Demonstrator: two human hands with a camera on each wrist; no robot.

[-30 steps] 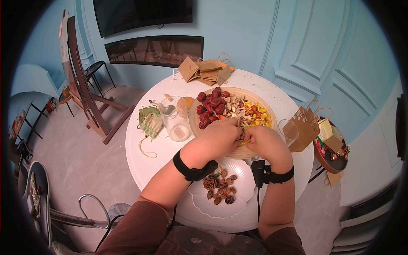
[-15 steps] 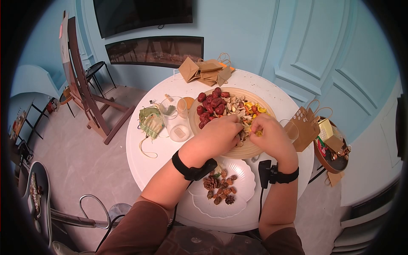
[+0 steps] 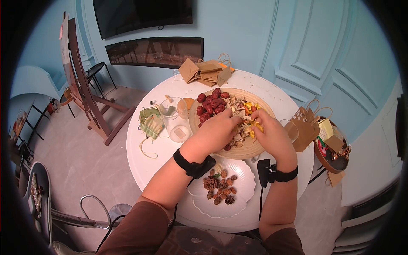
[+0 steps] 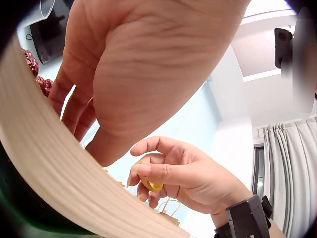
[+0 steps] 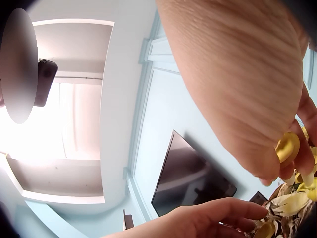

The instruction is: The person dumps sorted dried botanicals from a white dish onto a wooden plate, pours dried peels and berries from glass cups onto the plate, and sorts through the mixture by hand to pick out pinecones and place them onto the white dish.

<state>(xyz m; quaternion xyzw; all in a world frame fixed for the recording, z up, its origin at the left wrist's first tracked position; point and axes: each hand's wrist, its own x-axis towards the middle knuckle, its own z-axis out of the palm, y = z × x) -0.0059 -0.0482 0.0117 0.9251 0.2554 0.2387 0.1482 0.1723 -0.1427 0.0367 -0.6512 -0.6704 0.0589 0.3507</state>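
The left hand [image 3: 217, 131] has been shifted leftward, its grip too hidden to tell, leaving dried slices [image 3: 239, 139] more exposed, while a yellow piece [image 5: 289, 147] is pinched by the right hand [image 3: 275, 137] above the plate's [image 3: 254, 148] right side.

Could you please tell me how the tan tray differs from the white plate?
The tan tray has a plain round rim, while the white plate has a scalloped one. The tray looks larger than the plate. The tray holds red dates and pale dried pieces; the plate holds pine cones. Both carry loose items.
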